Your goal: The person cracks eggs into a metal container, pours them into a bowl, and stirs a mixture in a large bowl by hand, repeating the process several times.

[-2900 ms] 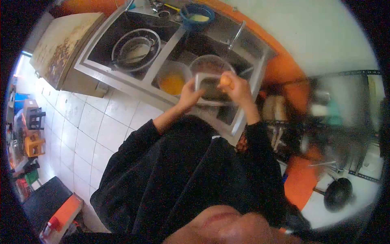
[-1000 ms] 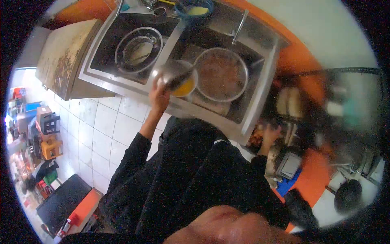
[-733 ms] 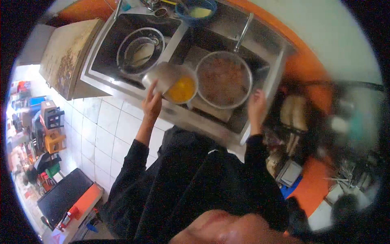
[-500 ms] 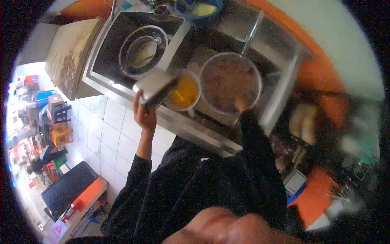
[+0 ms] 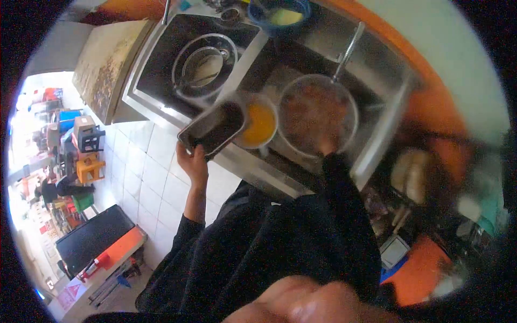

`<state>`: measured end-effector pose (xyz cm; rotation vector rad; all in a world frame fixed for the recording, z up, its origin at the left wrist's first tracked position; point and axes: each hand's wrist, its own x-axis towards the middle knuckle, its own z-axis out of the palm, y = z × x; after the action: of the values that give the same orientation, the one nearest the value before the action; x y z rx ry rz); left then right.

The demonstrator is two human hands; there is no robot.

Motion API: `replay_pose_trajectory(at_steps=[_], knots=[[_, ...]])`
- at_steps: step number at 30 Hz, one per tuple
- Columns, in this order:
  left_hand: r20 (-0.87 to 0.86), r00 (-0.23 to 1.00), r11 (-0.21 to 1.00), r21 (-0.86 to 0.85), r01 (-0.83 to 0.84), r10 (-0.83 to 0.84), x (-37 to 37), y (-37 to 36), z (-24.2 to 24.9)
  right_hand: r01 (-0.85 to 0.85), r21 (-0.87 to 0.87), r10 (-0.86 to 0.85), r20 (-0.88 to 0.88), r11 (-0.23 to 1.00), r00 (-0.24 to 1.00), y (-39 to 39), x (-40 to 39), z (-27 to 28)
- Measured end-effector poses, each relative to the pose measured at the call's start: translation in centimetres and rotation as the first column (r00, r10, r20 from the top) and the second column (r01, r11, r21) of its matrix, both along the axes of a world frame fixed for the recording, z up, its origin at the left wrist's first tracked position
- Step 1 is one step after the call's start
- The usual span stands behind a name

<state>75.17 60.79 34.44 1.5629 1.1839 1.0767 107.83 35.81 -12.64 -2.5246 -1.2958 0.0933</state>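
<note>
A dark rectangular metal pan (image 5: pixel 215 126) is in my left hand (image 5: pixel 193 161), gripped by its near end and tilted so its inside shows. Just right of the pan, a round container (image 5: pixel 258 125) holds something orange-yellow. My right hand (image 5: pixel 326 145) reaches into the near side of a large round bowl (image 5: pixel 318 116) with reddish-brown contents; its fingers are hidden by blur and the contents. The bowl stands in the right sink basin (image 5: pixel 374 91), below a coiled metal hose (image 5: pixel 350 51).
The left basin (image 5: pixel 156 78) holds a round pot (image 5: pixel 204 67). A blue basin (image 5: pixel 279 16) with something pale stands behind. A worn board (image 5: pixel 110 67) is at the left, stools (image 5: pixel 90 168) beyond it. Pale sacks or rolls (image 5: pixel 409 175) lie at the right.
My left hand has turned the pan, so its dark inside now shows rather than its pale outside. My right hand stays in the large bowl. The whole view has shifted slightly.
</note>
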Motion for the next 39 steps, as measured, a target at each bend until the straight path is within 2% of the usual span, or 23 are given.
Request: replay_pose_trajectory(at_steps=[2, 3, 4, 5, 6, 8, 9, 12, 13, 14, 15, 16, 17, 18, 20, 22, 24, 28, 29, 30, 34, 36, 39], knots=[[0.140, 0.990, 0.989, -0.142, 0.039, -0.019, 0.1, 0.0, -0.9, -0.130, -0.140, 0.066, -0.392, 0.981, 0.918, 0.6, 0.7, 13.5], [0.242, 0.970, 0.977, -0.203, 0.070, -0.019, 1.0, -0.6, -0.6, -0.118, -0.148, 0.055, -0.372, 0.982, 0.927, 1.3, 0.8, 18.9], [0.266, 0.964, 0.975, -0.206, 0.086, -0.029, 1.7, -0.9, -0.3, -0.045, -0.141, -0.056, -0.641, 0.989, 0.766, 1.9, 0.9, 23.3], [0.300, 0.953, 0.954, -0.271, 0.130, -0.044, 2.3, -1.3, -0.1, 0.031, -0.153, -0.147, -0.843, 0.988, 0.518, 2.0, 0.7, 26.7], [0.333, 0.941, 0.926, -0.334, 0.177, -0.060, 3.0, -1.8, 0.2, 0.048, -0.159, -0.160, -0.829, 0.986, 0.535, 1.9, 0.1, 29.0], [0.396, 0.918, 0.880, -0.423, 0.215, -0.033, 4.3, -2.8, 1.0, 0.418, 0.052, -0.063, -0.965, 0.907, 0.256, 1.4, -1.0, 32.7], [0.387, 0.917, 0.866, -0.419, 0.273, -0.101, 4.6, -3.0, 0.1, 0.475, 0.067, -0.051, -0.971, 0.878, 0.233, 0.9, -1.4, 34.5], [0.379, 0.904, 0.807, -0.461, 0.369, -0.197, 5.5, -3.8, -0.8, 0.507, 0.177, 0.000, -0.944, 0.844, 0.330, 0.4, -3.1, 44.0], [0.403, 0.887, 0.791, -0.456, 0.408, -0.225, 6.2, -4.5, -0.1, 0.444, 0.283, 0.089, -0.908, 0.850, 0.409, -0.2, -3.0, 45.0], [0.426, 0.869, 0.776, -0.447, 0.445, -0.253, 6.6, -4.9, 0.3, 0.447, 0.286, 0.083, -0.903, 0.847, 0.421, -0.4, -3.5, 47.0], [0.432, 0.853, 0.734, -0.469, 0.490, -0.293, 6.7, -4.7, -1.0, 0.379, 0.456, 0.057, -0.696, 0.805, 0.716, -0.5, -4.0, 49.1], [0.442, 0.845, 0.729, -0.465, 0.503, -0.300, 7.0, -4.9, -0.8, 0.253, 0.589, 0.005, -0.400, 0.768, 0.916, -0.5, -4.7, 51.5], [0.441, 0.834, 0.732, -0.437, 0.522, -0.331, 7.3, -5.3, -0.4, 0.322, 0.664, -0.043, -0.400, 0.675, 0.915, 0.1, -6.0, 53.7], [0.440, 0.823, 0.735, -0.409, 0.540, -0.360, 7.7, -5.8, 0.0, 0.321, 0.666, -0.053, -0.389, 0.674, 0.920, 0.4, -6.9, 53.7], [0.427, 0.837, 0.686, -0.495, 0.533, -0.343, 7.8, -6.4, 1.2, 0.079, 0.464, 0.033, -0.228, 0.882, 0.973, 0.8, -8.0, 53.3], [0.467, 0.780, 0.637, -0.462, 0.616, -0.416, 7.9, -6.2, 1.0, 0.129, 0.428, 0.006, -0.300, 0.895, 0.954, 0.8, -8.4, 52.8], [0.431, 0.795, 0.674, -0.433, 0.598, -0.428, 8.0, -5.9, 0.2, 0.140, 0.468, -0.023, -0.245, 0.873, 0.969, 1.0, -8.1, 53.5], [0.366, 0.820, 0.701, -0.429, 0.569, -0.441, 7.6, -6.5, 1.0, 0.065, 0.491, 0.067, -0.247, 0.868, 0.967, 2.3, -8.7, 56.9], [0.334, 0.802, 0.753, -0.296, 0.588, -0.496, 7.8, -6.7, 0.2, 0.036, 0.416, 0.092, -0.284, 0.909, 0.954, 2.9, -9.2, 57.3], [0.334, 0.806, 0.756, -0.299, 0.583, -0.489, 7.7, -6.9, -0.1, 0.001, 0.337, 0.114, -0.321, 0.941, 0.940, 3.4, -9.6, 57.6], [0.381, 0.780, 0.703, -0.352, 0.618, -0.496, 7.4, -7.8, -0.2, -0.119, 0.249, 0.177, -0.222, 0.961, 0.959, 4.7, -10.3, 56.6], [0.388, 0.763, 0.758, -0.207, 0.619, -0.517, 7.5, -8.1, -2.6, -0.165, 0.234, 0.212, -0.192, 0.958, 0.958, 5.0, -10.5, 56.2], [0.345, 0.778, 0.759, -0.224, 0.611, -0.525, 7.0, -8.3, -1.2, -0.216, 0.232, 0.250, -0.126, 0.948, 0.960, 5.3, -10.7, 56.1]])
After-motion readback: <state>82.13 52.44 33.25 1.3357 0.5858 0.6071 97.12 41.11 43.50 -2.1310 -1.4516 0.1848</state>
